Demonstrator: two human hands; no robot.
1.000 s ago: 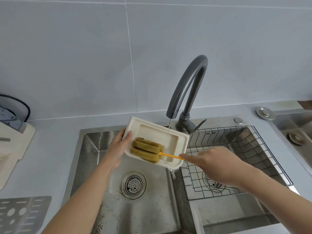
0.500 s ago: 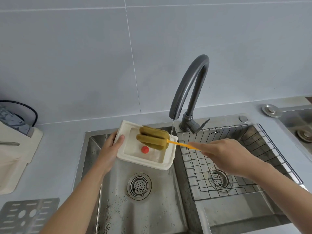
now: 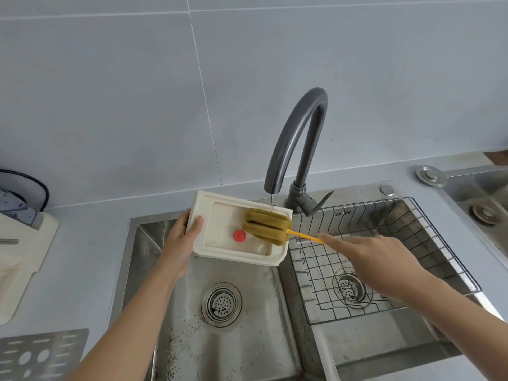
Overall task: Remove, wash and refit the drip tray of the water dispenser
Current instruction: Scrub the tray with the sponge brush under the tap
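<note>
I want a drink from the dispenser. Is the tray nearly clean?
Done: the tray is off the dispenser and over the sink. In hand: the left hand holds it under a thin stream from the tap while the right hand scrubs inside with a sponge brush. Left: finishing the wash and refitting it; the grille lies on the counter.

Home kitchen, at the sink.
A steel double sink (image 3: pixel 143 270) and grey tap (image 3: pixel 297 138) are filling the centre, grey wall tiles (image 3: pixel 110 92) rising behind the counter (image 3: pixel 90 221).
</note>
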